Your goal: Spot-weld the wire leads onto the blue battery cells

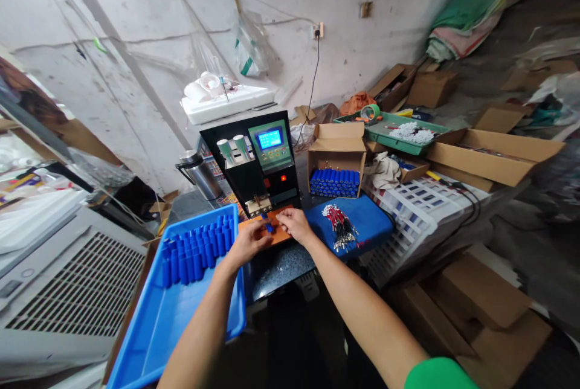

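Both my hands rest on an orange plate [281,235] at the foot of a black spot-welding machine [258,162]. My left hand [248,243] is closed around a small blue battery cell [268,227] on the plate. My right hand [293,221] pinches the same cell from the right, just under the machine's welding head. A blue tray [154,322] with several blue cells [194,250] lies to the left of my left hand. A bundle of red wires [341,227] lies on a blue pad [362,223] to the right of my right hand.
An open cardboard box [336,147] of blue cells stands behind the pad. A metal flask [199,174] stands left of the machine. A white slatted crate [408,214], a green tray [389,135] and more cartons fill the right side. A white unit with a grille [67,286] sits at left.
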Demonstrator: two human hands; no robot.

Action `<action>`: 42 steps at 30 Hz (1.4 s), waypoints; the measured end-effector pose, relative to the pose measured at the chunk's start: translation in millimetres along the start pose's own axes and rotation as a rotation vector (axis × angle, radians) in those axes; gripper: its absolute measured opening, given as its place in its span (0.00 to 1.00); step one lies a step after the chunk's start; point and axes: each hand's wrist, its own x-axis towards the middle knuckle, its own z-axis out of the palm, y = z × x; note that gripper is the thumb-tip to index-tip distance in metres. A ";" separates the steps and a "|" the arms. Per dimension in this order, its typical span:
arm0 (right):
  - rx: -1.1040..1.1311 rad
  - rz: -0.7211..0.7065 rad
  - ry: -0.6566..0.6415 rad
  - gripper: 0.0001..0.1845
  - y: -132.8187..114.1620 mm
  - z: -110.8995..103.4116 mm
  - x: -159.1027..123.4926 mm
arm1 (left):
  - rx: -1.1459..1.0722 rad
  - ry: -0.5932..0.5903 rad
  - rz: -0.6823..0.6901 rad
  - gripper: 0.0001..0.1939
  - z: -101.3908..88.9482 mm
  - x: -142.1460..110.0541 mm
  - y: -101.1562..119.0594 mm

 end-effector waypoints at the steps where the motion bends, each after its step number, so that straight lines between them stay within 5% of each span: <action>1: -0.005 -0.007 0.006 0.13 -0.1 0.3 -0.1 | -0.004 0.030 -0.012 0.25 1.5 0.3 -0.5; 15: -0.052 -0.048 0.025 0.14 9.0 0.4 4.8 | 0.058 0.150 -0.002 0.15 0.7 10.9 -10.0; 25: -0.070 -0.054 0.045 0.13 7.6 1.2 4.9 | -0.033 0.125 -0.005 0.15 20.1 13.3 -14.5; 42: -0.084 -0.042 0.074 0.13 2.4 13.3 9.4 | 0.015 0.201 0.026 0.16 23.3 10.0 -18.8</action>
